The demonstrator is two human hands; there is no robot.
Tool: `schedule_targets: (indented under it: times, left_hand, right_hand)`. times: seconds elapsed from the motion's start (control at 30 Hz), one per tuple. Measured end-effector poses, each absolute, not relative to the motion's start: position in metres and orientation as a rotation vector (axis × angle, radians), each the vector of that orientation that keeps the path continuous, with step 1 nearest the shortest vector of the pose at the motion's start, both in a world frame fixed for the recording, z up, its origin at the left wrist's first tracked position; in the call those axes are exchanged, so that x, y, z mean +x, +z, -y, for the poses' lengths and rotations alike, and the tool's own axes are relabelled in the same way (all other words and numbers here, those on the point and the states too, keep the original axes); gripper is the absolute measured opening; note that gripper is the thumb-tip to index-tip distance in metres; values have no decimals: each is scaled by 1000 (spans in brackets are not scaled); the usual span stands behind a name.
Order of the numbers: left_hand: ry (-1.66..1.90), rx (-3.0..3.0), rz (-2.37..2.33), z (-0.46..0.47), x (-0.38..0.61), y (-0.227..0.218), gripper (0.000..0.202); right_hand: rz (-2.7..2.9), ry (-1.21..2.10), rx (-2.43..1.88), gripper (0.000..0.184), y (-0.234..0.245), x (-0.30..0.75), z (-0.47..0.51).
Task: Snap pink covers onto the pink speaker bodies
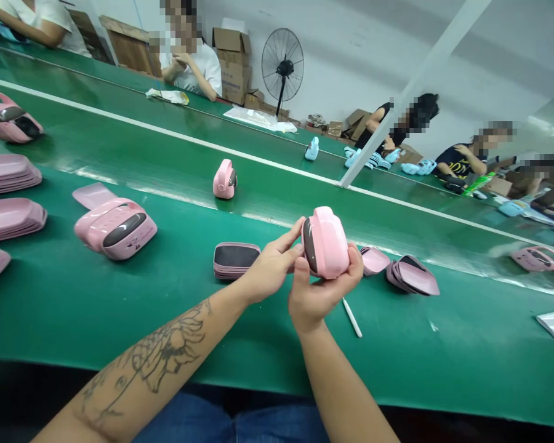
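Above the green table, both of my hands grip a pink plastic housing (331,246) with a glossy dark window and a rounded handle-like band. My right hand (321,292) cups it from below and the right, its thumb near the window. From the left, my left hand (272,261) pinches the window side. Below my left wrist lies a stack of pink-rimmed dark panels (236,271). Behind my right hand are curved pink shells (373,261) and a pile of more shells (415,277). A white pen-like stick (352,318) lies below that hand.
At left, a pink housing with a handle (115,231) stands near stacked pink shells (9,221). Another pink housing (224,179) sits on the green belt (166,157) beyond. A slanted white post (397,123) rises ahead. Several people sit across, near blue parts (373,160).
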State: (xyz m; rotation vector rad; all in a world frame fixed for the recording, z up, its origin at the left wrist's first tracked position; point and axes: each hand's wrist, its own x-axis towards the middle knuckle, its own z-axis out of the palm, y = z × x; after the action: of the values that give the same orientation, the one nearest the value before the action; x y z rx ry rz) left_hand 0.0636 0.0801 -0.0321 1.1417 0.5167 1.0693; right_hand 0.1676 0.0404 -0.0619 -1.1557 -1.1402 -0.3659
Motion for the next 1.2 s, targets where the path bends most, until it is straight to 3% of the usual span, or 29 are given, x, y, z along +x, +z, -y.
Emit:
schedule_targets:
  times: [0.23, 0.6, 0.87, 1.2]
  left_hand:
    - [1038, 791, -449, -80, 68, -19, 47]
    - [1100, 881, -434, -84, 66, -26, 58]
    - [1152, 1012, -364, -87, 66, -37, 48]
    - [1191, 1071, -346, -84, 64, -40, 56]
  right_hand:
    - [1248, -336, -1212, 57, -64, 163, -28]
    - [1219, -325, -1167, 58, -69, 165, -32]
    - [1233, -282, -1127, 60, -71, 166, -34]
    - [1206, -208, -1069, 61, -70, 163, -35]
